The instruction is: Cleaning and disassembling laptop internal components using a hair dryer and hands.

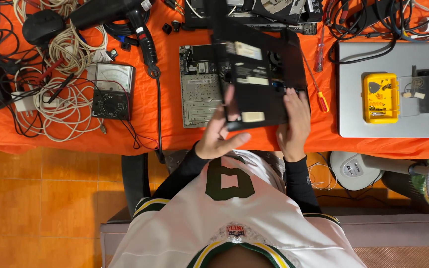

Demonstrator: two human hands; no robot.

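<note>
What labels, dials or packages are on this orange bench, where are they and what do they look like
Black laptop cover, held up by both hands, centre: three pale rectangular stickers.
Analog multimeter, left among the cables: black body, pale meter face, round dial.
Yellow parts case, right, on the silver laptop: rectangular, clear lid open beside it.
Left hand and right hand grip the cover's near edge.

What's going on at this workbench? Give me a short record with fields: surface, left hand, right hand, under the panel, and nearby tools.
surface: table draped in an orange cloth
left hand: left hand grips the near left edge of a black laptop panel
right hand: right hand holds the panel's near right corner
under the panel: opened laptop base, partly covered
nearby tools: black heat gun, analog meter, screwdriver, yellow parts box on a closed silver laptop, tangled white cables
</note>
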